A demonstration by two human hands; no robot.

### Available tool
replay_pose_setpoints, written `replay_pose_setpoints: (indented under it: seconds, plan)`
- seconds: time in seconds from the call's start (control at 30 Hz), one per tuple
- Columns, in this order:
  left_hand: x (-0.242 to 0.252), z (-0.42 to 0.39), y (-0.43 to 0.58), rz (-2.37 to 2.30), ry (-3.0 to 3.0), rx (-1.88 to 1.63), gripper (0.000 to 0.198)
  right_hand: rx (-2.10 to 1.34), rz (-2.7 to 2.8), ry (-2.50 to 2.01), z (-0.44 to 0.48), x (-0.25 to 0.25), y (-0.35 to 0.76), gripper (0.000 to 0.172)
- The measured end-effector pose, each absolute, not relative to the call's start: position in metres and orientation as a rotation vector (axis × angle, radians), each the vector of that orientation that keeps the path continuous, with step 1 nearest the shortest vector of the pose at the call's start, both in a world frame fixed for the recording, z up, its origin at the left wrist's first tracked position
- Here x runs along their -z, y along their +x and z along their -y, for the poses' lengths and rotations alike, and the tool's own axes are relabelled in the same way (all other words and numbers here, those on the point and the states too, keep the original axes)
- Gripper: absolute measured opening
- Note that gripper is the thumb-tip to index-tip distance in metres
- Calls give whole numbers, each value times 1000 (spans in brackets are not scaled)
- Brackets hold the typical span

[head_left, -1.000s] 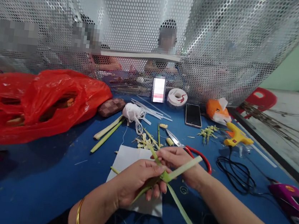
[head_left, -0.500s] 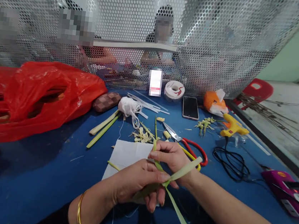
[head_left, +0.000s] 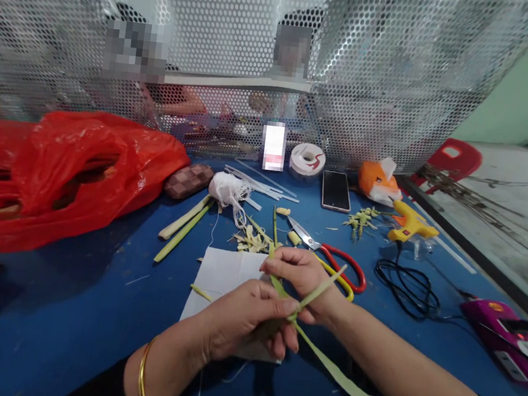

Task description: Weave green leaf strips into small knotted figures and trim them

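My left hand (head_left: 257, 315) pinches a pale green leaf strip (head_left: 339, 375) between thumb and fingers, where it crosses or folds. One end of the strip sticks up to the right, and the longer end hangs down to the lower right. Just above, my right hand (head_left: 296, 271) grips the strip's upper part with thumb and forefinger, near a thin green stem (head_left: 275, 225). How strip and stem join is hidden by the fingers. Under my hands lies a white sheet of paper (head_left: 227, 270) with a short green stalk piece (head_left: 200, 292) on it.
Scissors (head_left: 333, 257) with red and yellow handles lie beyond my right hand. Around them are leaf scraps (head_left: 252, 240), white string (head_left: 229, 189), a phone (head_left: 336, 191), a yellow glue gun (head_left: 411, 224) and its black cord (head_left: 401, 290). A red plastic bag (head_left: 118, 175) fills the left.
The leaf strip has turned in my fingers: its upper end shows narrower, and its lower end has swung up and right, with its tip now in view. Both hands stay nearly in place.
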State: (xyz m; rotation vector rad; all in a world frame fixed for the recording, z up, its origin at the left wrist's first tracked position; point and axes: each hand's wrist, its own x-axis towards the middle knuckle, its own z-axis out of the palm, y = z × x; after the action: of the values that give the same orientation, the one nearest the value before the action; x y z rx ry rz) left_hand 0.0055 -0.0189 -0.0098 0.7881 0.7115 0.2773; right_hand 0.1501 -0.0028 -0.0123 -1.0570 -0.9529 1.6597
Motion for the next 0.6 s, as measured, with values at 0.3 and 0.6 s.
replay_pose_setpoints:
  seconds: [0.3,0.6]
  plan:
    - [0,4,-1,-893,630,-648,45,-1545,899,-1062,-9,8,169,19]
    - [2,8,1,-935,711,-543,28,-1241,1377,-1123,2,6,166,30]
